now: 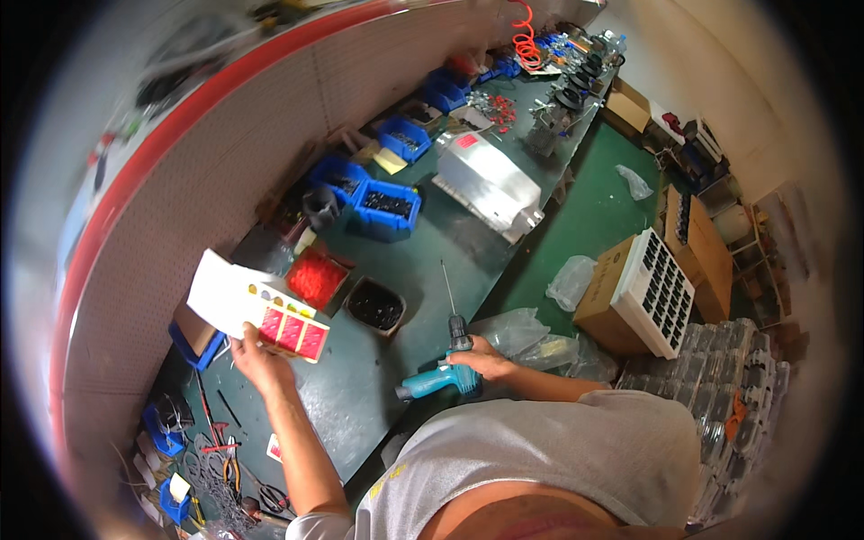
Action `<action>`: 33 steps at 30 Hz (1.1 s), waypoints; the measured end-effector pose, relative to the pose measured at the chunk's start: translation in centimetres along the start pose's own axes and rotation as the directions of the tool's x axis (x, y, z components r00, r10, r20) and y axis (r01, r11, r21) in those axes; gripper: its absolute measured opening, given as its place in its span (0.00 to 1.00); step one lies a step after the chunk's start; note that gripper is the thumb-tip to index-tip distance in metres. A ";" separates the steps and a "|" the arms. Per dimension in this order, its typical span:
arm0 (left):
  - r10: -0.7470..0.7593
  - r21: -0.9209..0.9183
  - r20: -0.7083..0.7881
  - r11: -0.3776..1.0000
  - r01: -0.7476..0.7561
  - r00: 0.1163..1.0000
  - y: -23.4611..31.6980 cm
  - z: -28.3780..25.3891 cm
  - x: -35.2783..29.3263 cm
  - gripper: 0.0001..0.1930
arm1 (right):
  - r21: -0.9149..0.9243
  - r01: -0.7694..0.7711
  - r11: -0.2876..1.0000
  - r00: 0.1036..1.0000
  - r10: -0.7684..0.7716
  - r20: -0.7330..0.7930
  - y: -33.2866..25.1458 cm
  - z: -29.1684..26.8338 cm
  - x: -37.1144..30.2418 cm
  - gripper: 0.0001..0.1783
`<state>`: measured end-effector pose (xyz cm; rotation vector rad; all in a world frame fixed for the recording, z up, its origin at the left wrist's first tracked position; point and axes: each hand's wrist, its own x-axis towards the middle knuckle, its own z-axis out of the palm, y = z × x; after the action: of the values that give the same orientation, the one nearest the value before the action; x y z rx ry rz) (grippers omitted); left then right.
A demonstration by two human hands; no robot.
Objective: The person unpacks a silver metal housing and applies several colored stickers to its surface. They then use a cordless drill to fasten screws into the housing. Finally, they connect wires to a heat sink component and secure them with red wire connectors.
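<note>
My left hand [261,364] is closed on a sheet of red labels [292,331], pinched at its near edge together with a white backing sheet. The sheets are raised over the left part of the bench. Gripped in my right hand [486,358] is a teal cordless drill [434,382] with a long thin bit pointing away from me, near the bench's front edge. Just beyond the labels stand a tray of red parts [315,279] and a box of small black parts [375,306]. Farther off lies a silver metal housing [486,175] with one red label on it.
Blue bins [387,209] of screws line the back of the green bench [351,396]. Pliers [232,472] and wire lie at the near left. A coiled orange hose [526,40] hangs at the far end. On the floor at right are a carton [601,281], a white tray [634,292] and plastic bags.
</note>
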<state>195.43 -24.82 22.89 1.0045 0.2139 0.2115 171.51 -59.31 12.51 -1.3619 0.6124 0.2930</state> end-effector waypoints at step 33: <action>-0.205 0.870 -0.215 0.404 0.283 0.955 -16.4 -5.3 -27.0 0.16 | -0.074 0.028 0.997 0.998 -0.031 -0.047 -2.6 -18.8 5.7 0.23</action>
<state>169.36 -36.44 8.39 2.0421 0.5861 -0.1886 173.02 -78.89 9.81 -1.4503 0.6259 0.2618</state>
